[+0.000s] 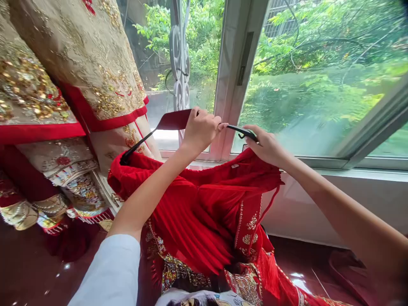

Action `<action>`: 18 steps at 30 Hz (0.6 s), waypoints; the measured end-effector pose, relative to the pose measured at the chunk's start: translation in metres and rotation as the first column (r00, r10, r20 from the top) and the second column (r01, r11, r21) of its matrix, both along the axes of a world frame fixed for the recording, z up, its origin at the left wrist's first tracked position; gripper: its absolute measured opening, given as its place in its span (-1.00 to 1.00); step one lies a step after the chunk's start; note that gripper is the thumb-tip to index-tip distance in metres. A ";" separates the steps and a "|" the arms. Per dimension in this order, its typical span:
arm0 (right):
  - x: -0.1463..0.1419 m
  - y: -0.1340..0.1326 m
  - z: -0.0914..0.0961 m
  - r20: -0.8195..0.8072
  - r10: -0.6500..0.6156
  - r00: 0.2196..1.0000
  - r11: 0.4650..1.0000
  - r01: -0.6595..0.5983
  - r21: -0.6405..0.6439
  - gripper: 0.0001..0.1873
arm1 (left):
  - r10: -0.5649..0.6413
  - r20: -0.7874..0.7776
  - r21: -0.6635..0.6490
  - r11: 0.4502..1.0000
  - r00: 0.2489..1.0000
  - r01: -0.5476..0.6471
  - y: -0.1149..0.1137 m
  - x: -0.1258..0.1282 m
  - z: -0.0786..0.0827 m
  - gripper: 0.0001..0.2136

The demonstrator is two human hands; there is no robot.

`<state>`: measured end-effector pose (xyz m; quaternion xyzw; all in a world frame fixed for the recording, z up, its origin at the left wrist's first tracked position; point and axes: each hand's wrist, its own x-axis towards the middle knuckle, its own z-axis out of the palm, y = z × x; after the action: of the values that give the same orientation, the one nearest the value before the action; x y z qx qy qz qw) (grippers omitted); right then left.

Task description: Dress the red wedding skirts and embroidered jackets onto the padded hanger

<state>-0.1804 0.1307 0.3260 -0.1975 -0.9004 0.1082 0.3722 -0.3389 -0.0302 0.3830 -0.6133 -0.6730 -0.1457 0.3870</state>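
Note:
My left hand is closed around the upper bar of a black clothes hanger, beside a flat dark red piece lying over it. The hanger's wire hook points up toward the window. My right hand grips the hanger's right end, near its small notch. A red pleated skirt with beaded panels hangs below; its waistband meets the hanger's left end. On the right, the waistband sags beneath my right hand, and whether it is hooked there I cannot tell. A small white label shows inside the waistband.
Embroidered cream and red garments with gold sequins hang at the left. A metal-framed window with a scrolled grille stands ahead, above a sill. The floor is dark red and glossy.

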 end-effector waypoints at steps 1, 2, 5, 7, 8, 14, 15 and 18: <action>0.004 0.004 0.004 0.022 0.013 1.000 0.998 -0.012 -0.055 -0.38 | -0.003 0.006 0.013 1.000 1.000 0.003 0.003 -0.001 0.000 -0.61; 0.011 0.009 0.008 0.053 0.045 0.998 0.992 -0.039 -0.121 -0.22 | -0.005 0.006 0.024 1.000 1.000 0.005 0.007 -0.003 0.000 -0.61; 0.039 0.027 0.022 0.151 0.265 0.952 0.927 -0.209 -0.311 0.18 | -0.010 -0.002 0.046 0.999 1.000 0.010 0.015 -0.010 -0.004 -0.62; 0.057 0.037 0.031 0.210 0.395 0.894 0.875 -0.297 -0.381 0.20 | -0.023 -0.001 0.061 0.998 1.000 0.024 0.017 -0.012 -0.006 -0.63; 0.063 0.041 0.034 0.244 0.428 0.870 0.861 -0.311 -0.403 0.09 | -0.036 0.005 0.069 0.997 0.999 0.035 0.017 -0.012 -0.007 -0.63; 0.045 0.049 0.038 0.225 0.326 0.918 0.837 -0.169 -0.521 -0.72 | -0.203 0.104 0.174 0.968 0.974 0.183 0.010 -0.004 -0.002 -0.68; 0.038 0.050 0.039 0.182 0.305 0.935 0.826 -0.165 -0.539 -0.74 | -0.228 0.114 0.192 0.960 0.967 0.204 0.009 -0.004 -0.001 -0.69; 0.018 0.054 0.048 0.103 0.196 0.975 0.853 -0.118 -0.508 -0.78 | -0.252 0.105 0.221 0.949 0.962 0.224 0.009 -0.005 -0.002 -0.71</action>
<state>-0.1628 0.1846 0.3740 -0.2202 -0.8804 0.3519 0.2294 -0.3438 -0.0209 0.3813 -0.6356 -0.5992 -0.3007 0.3828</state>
